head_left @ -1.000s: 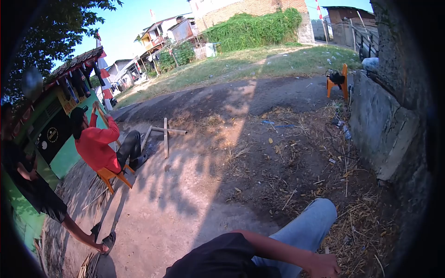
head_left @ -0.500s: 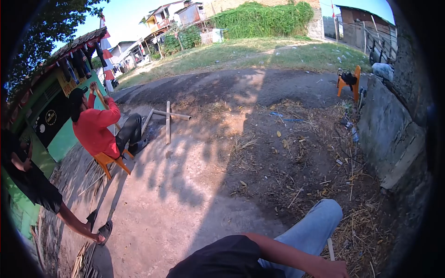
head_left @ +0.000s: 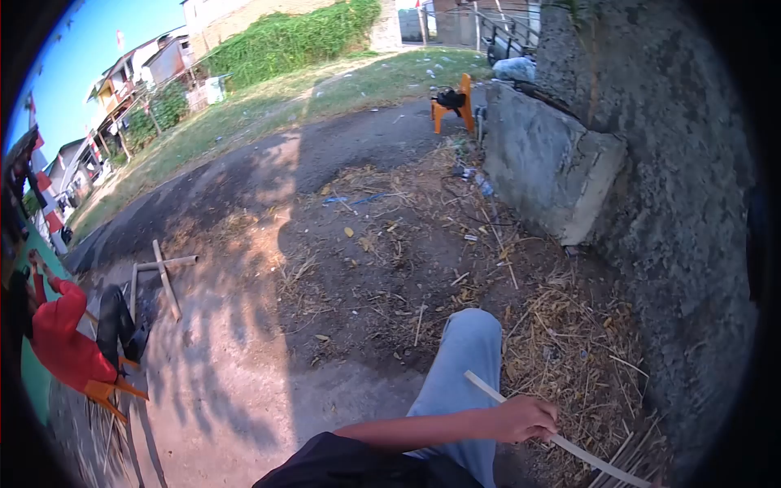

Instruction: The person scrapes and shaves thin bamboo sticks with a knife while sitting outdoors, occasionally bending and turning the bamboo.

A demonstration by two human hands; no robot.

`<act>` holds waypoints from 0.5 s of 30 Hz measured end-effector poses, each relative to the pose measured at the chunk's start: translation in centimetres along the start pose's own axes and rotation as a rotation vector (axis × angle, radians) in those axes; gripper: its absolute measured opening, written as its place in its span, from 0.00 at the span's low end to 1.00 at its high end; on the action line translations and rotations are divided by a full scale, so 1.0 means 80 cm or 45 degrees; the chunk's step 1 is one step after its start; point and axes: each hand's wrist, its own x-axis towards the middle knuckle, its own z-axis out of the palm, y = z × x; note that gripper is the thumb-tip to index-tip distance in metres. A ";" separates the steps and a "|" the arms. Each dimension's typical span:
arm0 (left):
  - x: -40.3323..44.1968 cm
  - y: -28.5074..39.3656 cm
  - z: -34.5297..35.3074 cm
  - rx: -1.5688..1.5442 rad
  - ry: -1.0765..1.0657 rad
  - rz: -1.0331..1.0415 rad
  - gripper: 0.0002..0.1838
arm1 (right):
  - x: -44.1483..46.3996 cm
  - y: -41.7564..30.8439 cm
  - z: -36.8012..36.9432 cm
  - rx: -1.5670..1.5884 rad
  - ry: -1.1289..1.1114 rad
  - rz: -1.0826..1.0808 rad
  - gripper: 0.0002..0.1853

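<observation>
My left hand (head_left: 525, 419) reaches across my blue-jeaned leg (head_left: 460, 366) at the bottom. Its fingers are closed on a thin, pale strip (head_left: 598, 462), which looks like split bamboo or wood. One end of the strip rests over the leg; the rest slants down to the lower right, out of the frame. My right hand is not in view.
A person in red (head_left: 61, 342) sits on an orange chair (head_left: 106, 396) at the left. Crossed poles (head_left: 167, 276) lie nearby. Another orange chair (head_left: 465, 104) holds a dark object beside a concrete block (head_left: 537, 154). Dry straw (head_left: 569, 333) covers ground at right.
The view has swung right, and the standing person at the left has left the frame. My left hand now shows more fully, with the long strip in it.
</observation>
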 end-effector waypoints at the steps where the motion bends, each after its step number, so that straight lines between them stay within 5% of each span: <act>1: -0.005 0.000 -0.003 0.020 -0.033 -0.135 0.09 | -0.009 0.001 -0.007 0.040 0.040 0.038 0.13; 4: -0.022 -0.002 -0.008 -0.024 -0.072 -0.393 0.17 | -0.029 -0.001 -0.010 0.148 -0.015 0.124 0.11; 15: -0.043 0.002 -0.010 0.079 -0.069 -0.420 0.08 | -0.049 -0.010 -0.005 0.143 -0.160 0.266 0.10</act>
